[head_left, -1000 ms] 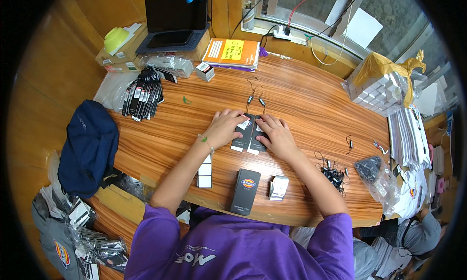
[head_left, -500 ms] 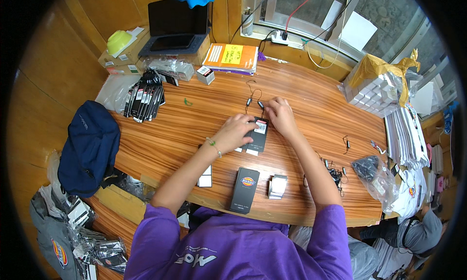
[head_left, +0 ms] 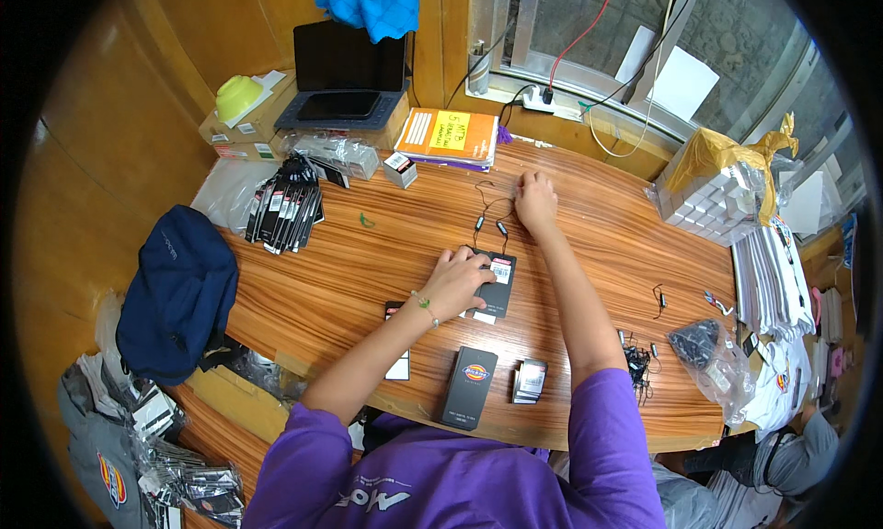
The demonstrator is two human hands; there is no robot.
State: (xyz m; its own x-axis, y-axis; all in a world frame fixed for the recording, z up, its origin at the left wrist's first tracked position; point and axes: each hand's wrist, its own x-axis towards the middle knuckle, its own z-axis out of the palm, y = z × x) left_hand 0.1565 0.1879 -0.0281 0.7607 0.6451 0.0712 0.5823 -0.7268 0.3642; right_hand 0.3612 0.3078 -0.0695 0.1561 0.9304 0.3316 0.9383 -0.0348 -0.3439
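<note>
My left hand (head_left: 455,285) lies with fingers spread over a couple of black hang tags (head_left: 498,299) on the table, one bearing a white and red sticker. Black cords (head_left: 504,238) with small black seals run up from these tags. Beyond them, my right hand (head_left: 535,202) is closed, its fingers curled at the table; one cord loop reaches its edge, and what it grips is hidden. Nearer me lie a stack of black tags (head_left: 470,388) with an oval emblem and a small stack of white stickers (head_left: 529,382). Another tag (head_left: 397,365) sits partly beneath my left forearm.
Loose black cords (head_left: 638,363) lie right of my right arm, near a plastic bag (head_left: 711,363). A bunch of corded tags (head_left: 283,212) is at left by a blue bag (head_left: 175,290). At the back stand a laptop (head_left: 349,64), notebooks (head_left: 446,138) and wrapped small boxes (head_left: 708,202).
My right hand has moved away from the tags' seals, farther up the table, and its fingers have curled in. My left hand stays on the tags. The whole view has shifted slightly.
</note>
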